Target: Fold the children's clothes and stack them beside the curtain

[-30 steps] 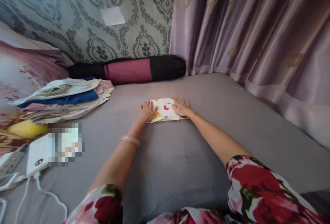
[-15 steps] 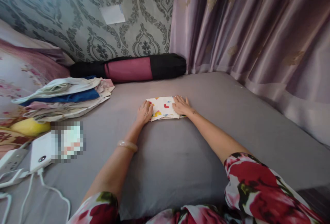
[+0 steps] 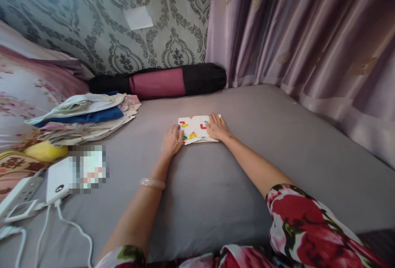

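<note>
A small folded white cloth (image 3: 194, 129) with red, yellow and blue shapes lies flat on the grey bed sheet (image 3: 212, 194). Its near edge is a little uneven. My left hand (image 3: 173, 139) is at the cloth's left edge, fingers stretched forward and touching the side. Across the cloth's right end rests my right hand (image 3: 217, 127), flat with its fingers spread, covering part of the pattern. Neither hand grips the cloth. A pale bangle (image 3: 152, 183) circles my left forearm.
On the left lies a pile of folded clothes (image 3: 89, 117), near a yellow cushion (image 3: 46, 151). A white power bank (image 3: 60, 179) with cables and a power strip (image 3: 20, 196) sit closer. A black and maroon long bag (image 3: 157, 82) lines the wall; curtains (image 3: 277, 33) hang at right.
My left hand has slid off the cloth's top to its left edge, uncovering more of the pattern. My right hand stays on the right end. The whole view has shifted slightly.
</note>
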Available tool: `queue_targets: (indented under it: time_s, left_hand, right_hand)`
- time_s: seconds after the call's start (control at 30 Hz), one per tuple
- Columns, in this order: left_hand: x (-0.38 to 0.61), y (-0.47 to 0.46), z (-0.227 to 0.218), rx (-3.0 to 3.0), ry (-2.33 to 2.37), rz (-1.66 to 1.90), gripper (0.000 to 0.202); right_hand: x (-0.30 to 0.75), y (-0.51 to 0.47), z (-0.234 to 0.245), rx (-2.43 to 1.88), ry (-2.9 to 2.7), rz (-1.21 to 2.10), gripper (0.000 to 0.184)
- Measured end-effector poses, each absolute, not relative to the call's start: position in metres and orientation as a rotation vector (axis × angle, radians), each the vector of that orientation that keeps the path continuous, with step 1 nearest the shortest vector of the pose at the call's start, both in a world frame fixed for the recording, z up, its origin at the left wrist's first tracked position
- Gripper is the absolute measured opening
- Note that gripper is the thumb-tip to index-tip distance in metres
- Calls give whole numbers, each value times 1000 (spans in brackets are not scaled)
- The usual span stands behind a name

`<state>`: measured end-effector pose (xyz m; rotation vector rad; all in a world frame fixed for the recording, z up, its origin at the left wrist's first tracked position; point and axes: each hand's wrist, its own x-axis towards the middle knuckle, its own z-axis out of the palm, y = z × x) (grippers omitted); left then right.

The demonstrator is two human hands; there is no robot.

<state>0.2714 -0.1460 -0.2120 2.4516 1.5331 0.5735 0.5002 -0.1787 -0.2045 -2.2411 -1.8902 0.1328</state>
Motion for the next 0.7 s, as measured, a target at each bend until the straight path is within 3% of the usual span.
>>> queue_targets:
  time_s: [0.7]
  left_hand:
    - [264,-131,-233,2338,1388,988,27]
  right_hand:
    - [448,-164,-197,-2153,-1922,153,60]
